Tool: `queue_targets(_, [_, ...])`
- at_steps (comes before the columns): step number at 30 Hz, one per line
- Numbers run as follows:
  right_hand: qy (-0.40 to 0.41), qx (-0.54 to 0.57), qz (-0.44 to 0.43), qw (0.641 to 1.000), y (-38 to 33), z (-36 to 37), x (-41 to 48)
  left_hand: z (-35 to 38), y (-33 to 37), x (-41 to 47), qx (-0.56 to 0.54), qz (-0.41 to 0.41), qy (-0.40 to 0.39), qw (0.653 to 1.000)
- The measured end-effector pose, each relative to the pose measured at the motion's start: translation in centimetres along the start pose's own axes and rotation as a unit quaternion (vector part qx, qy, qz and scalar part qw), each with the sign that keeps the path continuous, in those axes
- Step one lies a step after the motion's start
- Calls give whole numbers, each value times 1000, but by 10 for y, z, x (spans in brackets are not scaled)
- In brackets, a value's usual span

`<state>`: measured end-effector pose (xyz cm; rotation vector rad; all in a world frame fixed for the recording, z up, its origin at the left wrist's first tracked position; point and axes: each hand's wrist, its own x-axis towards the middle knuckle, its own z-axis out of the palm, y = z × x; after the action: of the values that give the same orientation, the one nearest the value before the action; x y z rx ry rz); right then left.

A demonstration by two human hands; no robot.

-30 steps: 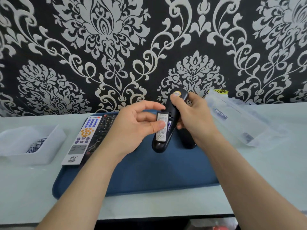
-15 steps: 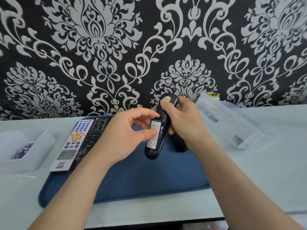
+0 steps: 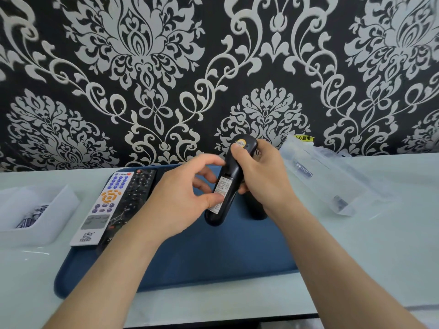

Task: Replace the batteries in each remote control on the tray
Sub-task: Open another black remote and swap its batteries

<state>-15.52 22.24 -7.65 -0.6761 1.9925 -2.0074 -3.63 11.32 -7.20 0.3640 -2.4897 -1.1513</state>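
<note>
Black remote (image 3: 234,167) over tray's (image 3: 213,257) bare middle: right hand (image 3: 263,179) grips, left hand (image 3: 180,198) pinches cover (image 3: 224,184).

Black wallpaper (image 3: 71,67) with pale damask scrolls behind a glossy pale tabletop (image 3: 380,257).

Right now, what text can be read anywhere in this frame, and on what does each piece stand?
"心触电", start cut off: yellow sticker by the clear plastic box.
White label on the black remote control: too small to read.
Its round yellow sticker: blurred.
White remote control on the blue tray, bottom print: blurred.
</note>
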Motion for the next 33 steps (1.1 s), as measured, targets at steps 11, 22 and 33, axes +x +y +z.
queue_targets(11, [-144,52,73,986,4,6,-7,-1,-5,-3,140,-53,49,987])
queue_targets(22, [-136,161,139,968,0,6,-8,0,-6,-3,-97,-106,-3,990])
queue_targets(33, [-194,141,150,959,4,27,-17,-31,-23,-21,65,-92,-33,993])
